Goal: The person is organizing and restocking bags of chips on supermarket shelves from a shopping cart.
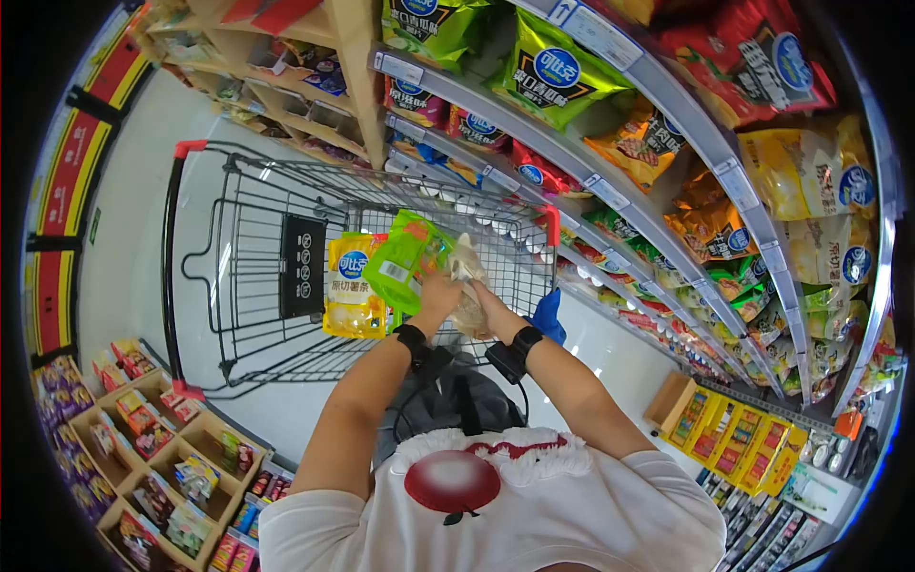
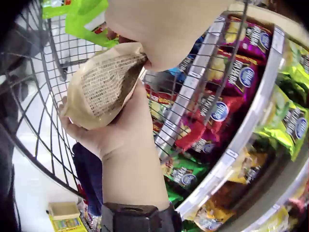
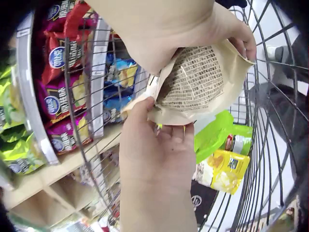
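Note:
Both hands hold a beige bag over the shopping cart. In the head view the left hand grips its left side and the right hand its right side. Dense printed text covers the bag in the left wrist view, where the right hand cups it from below and the left hand is at its narrow end. The right wrist view shows the left hand's thumb on the bag and the right hand curled over it. A green bag lies beside the left hand.
A yellow chip bag lies in the wire cart, next to the green one. Shelves of colourful snack bags run along the right. Wooden bins of packets stand lower left. Something blue hangs by the cart's right corner.

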The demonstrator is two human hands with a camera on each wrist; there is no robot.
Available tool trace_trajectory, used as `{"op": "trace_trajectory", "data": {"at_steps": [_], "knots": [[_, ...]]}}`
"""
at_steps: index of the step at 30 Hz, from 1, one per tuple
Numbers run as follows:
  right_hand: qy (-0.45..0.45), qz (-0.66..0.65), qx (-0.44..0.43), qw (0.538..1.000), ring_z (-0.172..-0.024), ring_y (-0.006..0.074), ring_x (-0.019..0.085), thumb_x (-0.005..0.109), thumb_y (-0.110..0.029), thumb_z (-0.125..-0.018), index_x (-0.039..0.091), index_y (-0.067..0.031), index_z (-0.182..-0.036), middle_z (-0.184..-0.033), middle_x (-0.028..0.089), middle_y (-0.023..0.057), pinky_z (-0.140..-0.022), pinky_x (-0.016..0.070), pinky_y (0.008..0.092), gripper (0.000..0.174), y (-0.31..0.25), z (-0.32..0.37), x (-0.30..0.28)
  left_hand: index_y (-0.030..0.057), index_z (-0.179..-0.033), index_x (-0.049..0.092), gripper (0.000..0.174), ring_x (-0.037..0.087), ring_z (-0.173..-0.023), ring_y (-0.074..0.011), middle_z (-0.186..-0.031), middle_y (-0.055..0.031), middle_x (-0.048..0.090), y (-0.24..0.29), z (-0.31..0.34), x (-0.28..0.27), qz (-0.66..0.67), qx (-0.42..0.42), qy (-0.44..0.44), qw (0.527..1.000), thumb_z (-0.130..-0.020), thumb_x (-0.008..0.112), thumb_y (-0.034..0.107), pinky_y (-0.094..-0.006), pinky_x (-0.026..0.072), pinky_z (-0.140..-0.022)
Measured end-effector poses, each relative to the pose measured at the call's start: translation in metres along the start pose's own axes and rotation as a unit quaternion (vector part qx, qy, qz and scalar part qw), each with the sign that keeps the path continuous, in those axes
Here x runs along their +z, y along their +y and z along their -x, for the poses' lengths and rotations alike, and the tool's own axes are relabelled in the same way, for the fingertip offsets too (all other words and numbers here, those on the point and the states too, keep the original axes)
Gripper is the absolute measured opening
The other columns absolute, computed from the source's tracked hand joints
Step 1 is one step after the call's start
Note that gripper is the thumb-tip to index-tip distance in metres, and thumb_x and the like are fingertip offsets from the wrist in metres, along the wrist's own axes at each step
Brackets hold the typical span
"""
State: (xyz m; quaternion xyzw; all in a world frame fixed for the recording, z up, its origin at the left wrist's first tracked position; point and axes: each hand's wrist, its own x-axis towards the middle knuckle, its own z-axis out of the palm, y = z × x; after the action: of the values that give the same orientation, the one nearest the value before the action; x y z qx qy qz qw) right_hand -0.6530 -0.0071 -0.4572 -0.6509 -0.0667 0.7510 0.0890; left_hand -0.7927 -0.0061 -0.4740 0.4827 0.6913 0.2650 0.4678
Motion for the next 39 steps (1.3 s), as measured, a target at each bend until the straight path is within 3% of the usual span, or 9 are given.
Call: {"op": "trace_trajectory", "data": {"at_steps": [1, 2, 5, 8, 11, 15, 22, 31, 39], "knots": [[-0.055, -0.015, -0.008, 0.998, -0.098, 0.0279, 0.056, 0.046, -0.066, -0.078, 0.053, -0.0239, -0.116, -0.109, 0.06, 0.004, -0.078, 0.039, 0.0551, 0.057, -0.003, 0.016, 0.005, 0.0005, -0.097, 0.06, 0.034, 0.06, -0.08, -0.0328, -0.09, -0.0199, 0.061, 0.017, 0.008, -0.008, -0.032, 0.047, 0.032, 0.998, -0.07, 0.067, 0.019, -0.0404, 0.0469, -0.069], [-0.116, -0.088, 0.056, 0.988, -0.095, 0.0253, 0.059, 0.039, -0.064, -0.084, 0.054, -0.0197, -0.116, -0.113, 0.059, 0.0044, -0.075, 0.0461, 0.0462, 0.056, 0.004, -0.004, -0.005, 0.0012, -0.096, 0.06, 0.034, 0.06, -0.08, -0.0347, -0.089, -0.0206, 0.06, 0.032, 0.016, -0.014, -0.064, 0.095, 0.064, 0.991, -0.069, 0.067, 0.02, -0.0415, 0.0467, -0.069], [-0.177, -0.138, 0.034, 0.974, -0.104, 0.0232, 0.056, 0.035, -0.061, -0.087, 0.051, -0.0217, -0.12, -0.117, 0.057, 0.0049, -0.085, 0.0431, 0.047, 0.054, -0.001, 0.09, 0.009, 0.0039, -0.094, 0.059, 0.033, 0.057, -0.079, -0.0347, -0.084, -0.0167, 0.058, 0.091, 0.066, -0.039, -0.131, 0.213, 0.11, 0.962, -0.068, 0.068, 0.022, -0.0433, 0.0452, -0.069], [-0.363, -0.238, -0.001, 0.901, -0.113, 0.0219, 0.051, 0.032, -0.057, -0.09, 0.048, -0.0205, -0.125, -0.121, 0.054, 0.0044, -0.093, 0.0397, 0.045, 0.053, 0.018, 0.116, -0.005, 0.0054, -0.098, 0.058, 0.036, 0.056, -0.082, -0.0332, -0.085, -0.0142, 0.056, 0.138, 0.117, -0.053, -0.201, 0.271, 0.11, 0.935, -0.068, 0.067, 0.022, -0.0436, 0.0431, -0.071], [-0.421, -0.2, -0.147, 0.873, -0.115, 0.0209, 0.049, 0.034, -0.053, -0.092, 0.044, -0.0186, -0.129, -0.127, 0.05, 0.0042, -0.097, 0.0393, 0.0421, 0.051, 0.019, 0.153, -0.012, 0.0068, -0.104, 0.058, 0.041, 0.053, -0.085, -0.0317, -0.083, -0.0119, 0.052, 0.172, 0.163, -0.045, -0.23, 0.334, 0.145, 0.903, -0.066, 0.066, 0.022, -0.0447, 0.0395, -0.072], [-0.434, -0.173, -0.283, 0.838, -0.116, 0.019, 0.048, 0.037, -0.051, -0.092, 0.043, -0.0144, -0.129, -0.128, 0.049, 0.0046, -0.098, 0.0392, 0.0369, 0.053, 0.019, 0.204, -0.028, 0.0086, -0.109, 0.059, 0.049, 0.049, -0.083, -0.0283, -0.081, -0.0078, 0.047, 0.229, 0.217, -0.026, -0.26, 0.444, 0.227, 0.827, -0.061, 0.067, 0.019, -0.0421, 0.036, -0.077], [-0.513, -0.182, -0.369, 0.753, -0.118, 0.019, 0.046, 0.036, -0.048, -0.094, 0.041, -0.0127, -0.132, -0.131, 0.047, 0.0044, -0.099, 0.0384, 0.0359, 0.052, 0.041, 0.242, -0.081, 0.0121, -0.109, 0.061, 0.048, 0.045, -0.074, -0.0214, -0.075, -0.0023, 0.043, 0.283, 0.298, -0.008, -0.308, 0.588, 0.281, 0.693, -0.062, 0.068, 0.018, -0.0364, 0.0345, -0.076], [-0.522, -0.219, -0.416, 0.711, -0.119, 0.0189, 0.046, 0.036, -0.047, -0.094, 0.039, -0.0126, -0.133, -0.131, 0.046, 0.0044, -0.099, 0.038, 0.0358, 0.052, 0.082, 0.293, -0.139, 0.014, -0.106, 0.065, 0.043, 0.043, -0.068, -0.0154, -0.069, 0.0026, 0.04, 0.303, 0.345, 0.006, -0.286, 0.695, 0.186, 0.633, -0.063, 0.064, 0.009, -0.0321, 0.0335, -0.071], [-0.535, -0.246, -0.425, 0.688, -0.12, 0.0189, 0.045, 0.036, -0.046, -0.094, 0.038, -0.0125, -0.134, -0.132, 0.046, 0.0045, -0.099, 0.0377, 0.0357, 0.052, 0.103, 0.302, -0.15, 0.0155, -0.102, 0.068, 0.04, 0.044, -0.068, -0.0147, -0.068, 0.0039, 0.041, 0.308, 0.358, 0.028, -0.275, 0.73, 0.183, 0.598, -0.062, 0.062, 0.009, -0.0319, 0.0333, -0.071]]}}
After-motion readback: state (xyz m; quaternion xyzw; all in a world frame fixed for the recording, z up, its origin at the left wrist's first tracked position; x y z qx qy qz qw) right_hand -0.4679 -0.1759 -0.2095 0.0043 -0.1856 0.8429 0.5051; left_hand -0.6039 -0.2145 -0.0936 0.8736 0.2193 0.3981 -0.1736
